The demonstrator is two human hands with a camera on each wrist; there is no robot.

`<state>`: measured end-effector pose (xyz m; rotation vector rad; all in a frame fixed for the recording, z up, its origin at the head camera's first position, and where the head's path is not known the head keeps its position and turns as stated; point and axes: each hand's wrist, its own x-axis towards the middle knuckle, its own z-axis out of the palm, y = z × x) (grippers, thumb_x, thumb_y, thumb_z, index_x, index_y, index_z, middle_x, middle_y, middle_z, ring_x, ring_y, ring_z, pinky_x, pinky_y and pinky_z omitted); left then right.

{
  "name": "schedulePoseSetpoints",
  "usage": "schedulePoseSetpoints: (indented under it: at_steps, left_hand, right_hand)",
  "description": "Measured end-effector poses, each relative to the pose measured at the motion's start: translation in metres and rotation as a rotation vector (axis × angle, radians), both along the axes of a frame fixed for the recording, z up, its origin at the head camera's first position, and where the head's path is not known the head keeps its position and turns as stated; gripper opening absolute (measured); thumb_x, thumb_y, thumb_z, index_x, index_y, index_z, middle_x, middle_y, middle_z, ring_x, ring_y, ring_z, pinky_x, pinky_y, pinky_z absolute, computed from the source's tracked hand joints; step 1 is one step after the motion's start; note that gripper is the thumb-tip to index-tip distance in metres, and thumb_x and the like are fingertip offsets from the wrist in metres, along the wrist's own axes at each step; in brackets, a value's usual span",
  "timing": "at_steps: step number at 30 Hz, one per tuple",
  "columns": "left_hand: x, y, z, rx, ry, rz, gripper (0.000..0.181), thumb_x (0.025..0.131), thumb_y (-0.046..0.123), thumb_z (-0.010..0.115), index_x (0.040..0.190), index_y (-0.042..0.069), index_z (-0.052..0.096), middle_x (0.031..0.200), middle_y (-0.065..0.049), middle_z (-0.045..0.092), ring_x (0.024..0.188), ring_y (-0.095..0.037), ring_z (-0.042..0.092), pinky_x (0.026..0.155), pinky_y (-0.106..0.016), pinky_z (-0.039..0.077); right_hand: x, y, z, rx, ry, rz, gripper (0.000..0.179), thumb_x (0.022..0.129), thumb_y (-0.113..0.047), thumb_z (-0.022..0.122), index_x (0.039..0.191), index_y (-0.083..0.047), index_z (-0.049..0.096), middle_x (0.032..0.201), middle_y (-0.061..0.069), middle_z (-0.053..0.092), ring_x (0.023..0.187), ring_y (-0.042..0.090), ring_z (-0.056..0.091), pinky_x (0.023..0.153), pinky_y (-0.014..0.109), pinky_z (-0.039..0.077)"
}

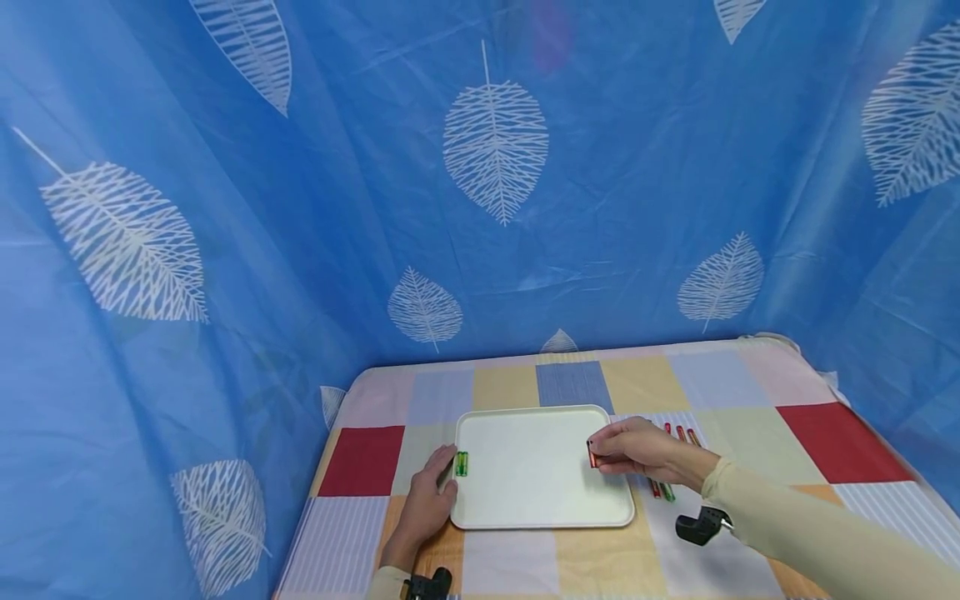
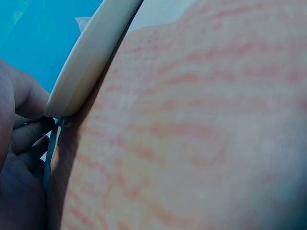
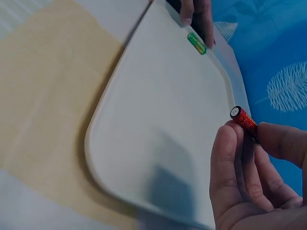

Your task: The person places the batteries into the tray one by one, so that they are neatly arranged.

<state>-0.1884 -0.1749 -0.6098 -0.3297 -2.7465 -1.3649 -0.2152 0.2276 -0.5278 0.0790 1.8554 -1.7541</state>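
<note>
My right hand (image 1: 637, 450) pinches a red battery (image 3: 245, 120) between thumb and fingertips, above the right part of a white rectangular tray (image 1: 540, 475). The battery's flat end faces the camera in the right wrist view. On the tray's left edge lie two green batteries (image 1: 461, 463), side by side. Beside them my left hand (image 1: 430, 500) rests at the left rim, its fingers extended and touching the tray. In the left wrist view the tray's rim (image 2: 86, 62) meets the fingers, and part of that hand is cut off.
Right of the tray, partly behind my right hand, lie several more batteries, with red ones (image 1: 680, 433) farther back and a green one (image 1: 667, 492) nearer. A checkered cloth (image 1: 517, 562) covers the table. Blue leaf-patterned curtains (image 1: 600, 208) hang behind and on both sides.
</note>
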Motion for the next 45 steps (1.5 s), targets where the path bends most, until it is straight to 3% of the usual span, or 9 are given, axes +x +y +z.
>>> schedulePoseSetpoints:
  at_steps: [8, 13, 23, 32, 36, 45]
  left_hand:
    - [0.003, 0.0, -0.001, 0.005, -0.013, 0.02, 0.057, 0.102, -0.002, 0.06, 0.159, -0.003, 0.053, 0.165, -0.027, 0.051, 0.158, -0.046, 0.044, 0.127, -0.068, 0.035]
    - [0.006, 0.001, -0.002, 0.009, -0.025, 0.02, 0.057, 0.102, -0.004, 0.06, 0.159, -0.004, 0.053, 0.166, -0.027, 0.05, 0.158, -0.046, 0.043, 0.127, -0.067, 0.035]
    - [0.007, 0.003, -0.004, 0.002, -0.032, 0.018, 0.057, 0.101, -0.004, 0.061, 0.158, -0.004, 0.055, 0.164, -0.027, 0.052, 0.158, -0.047, 0.042, 0.127, -0.068, 0.034]
    - [0.0, 0.0, 0.001, -0.012, 0.013, 0.016, 0.057, 0.101, -0.004, 0.062, 0.157, -0.003, 0.055, 0.164, -0.029, 0.052, 0.156, -0.051, 0.044, 0.125, -0.07, 0.036]
    - [-0.003, 0.001, 0.002, -0.014, -0.013, 0.008, 0.058, 0.102, -0.002, 0.061, 0.159, -0.002, 0.054, 0.166, -0.028, 0.05, 0.158, -0.049, 0.042, 0.127, -0.069, 0.035]
    - [0.001, 0.002, 0.001, -0.007, -0.039, 0.027, 0.058, 0.101, -0.002, 0.06, 0.158, -0.001, 0.055, 0.166, -0.027, 0.049, 0.159, -0.047, 0.042, 0.128, -0.067, 0.034]
  right_hand:
    - [-0.013, -0.045, -0.005, -0.024, 0.004, 0.021, 0.04, 0.101, -0.005, 0.073, 0.134, 0.016, 0.064, 0.096, 0.012, 0.077, 0.08, 0.013, 0.077, 0.08, 0.03, 0.069]
    - [-0.02, -0.076, -0.014, -0.069, 0.017, 0.04, 0.036, 0.1, -0.003, 0.073, 0.129, 0.017, 0.066, 0.093, 0.011, 0.077, 0.078, 0.013, 0.076, 0.076, 0.028, 0.068]
    - [-0.026, -0.124, -0.035, -0.057, 0.04, 0.024, 0.02, 0.095, 0.001, 0.075, 0.113, 0.011, 0.074, 0.085, 0.01, 0.077, 0.07, 0.012, 0.075, 0.07, 0.027, 0.068]
    - [-0.039, -0.165, -0.035, -0.015, 0.081, -0.008, 0.014, 0.093, 0.001, 0.078, 0.105, 0.01, 0.078, 0.082, 0.01, 0.078, 0.063, 0.01, 0.072, 0.067, 0.027, 0.067]
    - [-0.041, -0.183, -0.034, 0.01, 0.092, -0.016, 0.01, 0.091, 0.004, 0.078, 0.099, 0.009, 0.079, 0.079, 0.012, 0.079, 0.061, 0.011, 0.072, 0.064, 0.027, 0.067]
    - [-0.042, -0.205, -0.038, 0.064, 0.104, -0.034, 0.005, 0.087, 0.007, 0.078, 0.091, 0.009, 0.08, 0.07, 0.012, 0.077, 0.054, 0.009, 0.07, 0.06, 0.024, 0.066]
